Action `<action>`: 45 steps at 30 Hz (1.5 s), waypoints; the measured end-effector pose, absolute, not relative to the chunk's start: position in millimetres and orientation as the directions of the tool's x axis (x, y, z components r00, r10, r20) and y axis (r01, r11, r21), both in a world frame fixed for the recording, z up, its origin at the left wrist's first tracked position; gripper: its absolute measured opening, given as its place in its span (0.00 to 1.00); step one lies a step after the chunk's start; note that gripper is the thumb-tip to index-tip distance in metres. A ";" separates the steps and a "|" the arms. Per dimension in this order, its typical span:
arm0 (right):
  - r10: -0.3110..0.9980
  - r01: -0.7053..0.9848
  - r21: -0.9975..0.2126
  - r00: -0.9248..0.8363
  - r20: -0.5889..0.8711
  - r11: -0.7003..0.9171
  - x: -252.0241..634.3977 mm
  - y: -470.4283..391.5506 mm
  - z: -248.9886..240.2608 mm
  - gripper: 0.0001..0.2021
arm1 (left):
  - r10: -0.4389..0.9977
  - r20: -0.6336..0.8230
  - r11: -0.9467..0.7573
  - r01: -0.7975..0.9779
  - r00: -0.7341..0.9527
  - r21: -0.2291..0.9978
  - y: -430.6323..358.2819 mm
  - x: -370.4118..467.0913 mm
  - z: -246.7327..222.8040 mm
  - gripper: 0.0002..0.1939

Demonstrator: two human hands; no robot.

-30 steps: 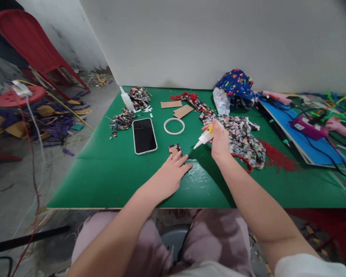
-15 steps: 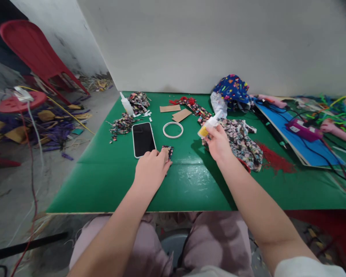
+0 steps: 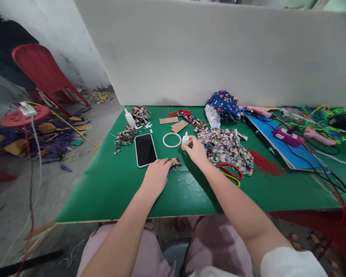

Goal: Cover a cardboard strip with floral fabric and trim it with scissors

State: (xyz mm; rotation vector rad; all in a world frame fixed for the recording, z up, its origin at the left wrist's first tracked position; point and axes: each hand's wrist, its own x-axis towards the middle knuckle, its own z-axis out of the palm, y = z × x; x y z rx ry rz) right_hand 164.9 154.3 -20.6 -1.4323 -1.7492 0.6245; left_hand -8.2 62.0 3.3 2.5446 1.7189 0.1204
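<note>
Low over the green table, my right hand [image 3: 197, 151] grips a small white glue bottle [image 3: 186, 140] by its body. Its nozzle points up. My left hand [image 3: 156, 175] is closed with its fingertips pressing on a small piece of brown cardboard with dark floral fabric [image 3: 177, 164] at its edge; the fingers partly hide it. A smartphone [image 3: 145, 150] lies beside my left hand. Just beyond both hands is a white ring [image 3: 172, 140]. Scissors [image 3: 232, 174] with red and yellow handles rest under my right forearm, their blades hidden.
Floral fabric [image 3: 227, 148], cardboard strips [image 3: 179, 126], fabric scraps [image 3: 126, 135] and another glue bottle [image 3: 130, 118] lie around. At the right are a blue folder [image 3: 285, 142], a purple device [image 3: 288, 137] and cables. A white panel [image 3: 190, 57] stands behind the table.
The glue bottle in my right hand has come left and turned from tilted to upright, uncovering the scissors. My left hand stays on the fabric piece. The view has shifted.
</note>
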 end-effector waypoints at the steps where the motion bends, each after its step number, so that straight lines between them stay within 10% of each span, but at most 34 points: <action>1: 0.965 0.587 -0.771 -0.079 0.250 0.247 161.0 156.9 -20.1 0.16 | 0.923 0.034 -0.384 0.918 0.383 0.096 62.3 -7.5 2.4 0.22; 7: 0.932 0.681 -0.645 -0.177 0.315 0.347 183.6 132.9 -0.3 0.32 | 0.907 0.059 -0.421 0.901 0.417 0.107 63.1 -6.8 -0.5 0.28; 15: 0.988 0.960 -0.231 -0.145 0.058 0.155 297.5 36.0 0.1 0.18 | 0.896 0.137 -0.437 0.894 0.423 0.100 64.1 4.1 -4.8 0.19; 22: 0.980 0.971 -0.198 -0.159 -0.115 0.134 316.8 7.7 7.5 0.18 | 0.864 0.194 -0.488 0.868 0.465 0.092 48.9 22.8 -6.6 0.18; 29: 0.984 0.964 -0.263 0.090 0.153 -0.047 361.7 16.8 17.5 0.11 | 0.817 0.206 -0.573 0.800 0.539 0.179 72.4 68.6 3.2 0.18; 45: 0.985 0.995 -0.090 0.047 0.165 -0.033 423.8 44.0 -4.5 0.13 | 0.817 0.176 -0.567 0.821 0.550 0.065 99.9 102.5 -9.8 0.16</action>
